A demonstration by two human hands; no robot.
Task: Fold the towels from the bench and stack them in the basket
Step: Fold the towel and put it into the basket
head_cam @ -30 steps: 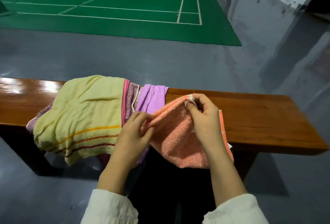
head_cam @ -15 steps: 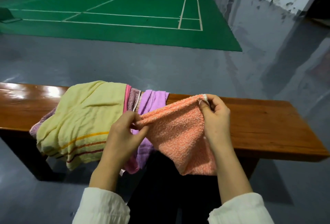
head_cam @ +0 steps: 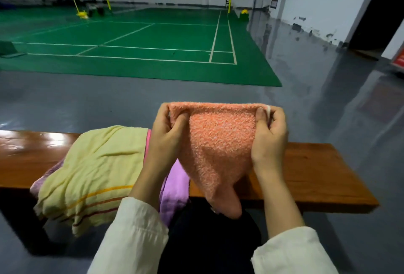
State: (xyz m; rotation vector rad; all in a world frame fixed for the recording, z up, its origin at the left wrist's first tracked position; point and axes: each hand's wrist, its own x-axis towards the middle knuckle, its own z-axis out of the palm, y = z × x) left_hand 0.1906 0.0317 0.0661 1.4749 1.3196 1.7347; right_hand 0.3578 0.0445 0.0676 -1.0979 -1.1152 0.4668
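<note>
An orange terry towel [head_cam: 216, 149] hangs in the air above the wooden bench [head_cam: 317, 171], stretched along its top edge. My left hand [head_cam: 168, 131] pinches its upper left corner and my right hand [head_cam: 270, 133] pinches its upper right corner, where a white tag shows. Its lower end droops to a point below the bench's front edge. On the bench to the left lies a pale yellow towel [head_cam: 94, 171] with orange and red stripes, over a pink towel edge [head_cam: 148, 140]. A purple towel [head_cam: 172, 195] hangs beside my left forearm. No basket is in view.
The bench stands on a grey glossy floor [head_cam: 87, 103]. A green badminton court [head_cam: 142, 46] with nets and yellow posts lies beyond. A white wall [head_cam: 328, 0] and a dark doorway are at the right.
Both hands have lifted the orange towel off the bench and pulled its top edge out wide and level. The view has tilted up toward the court.
</note>
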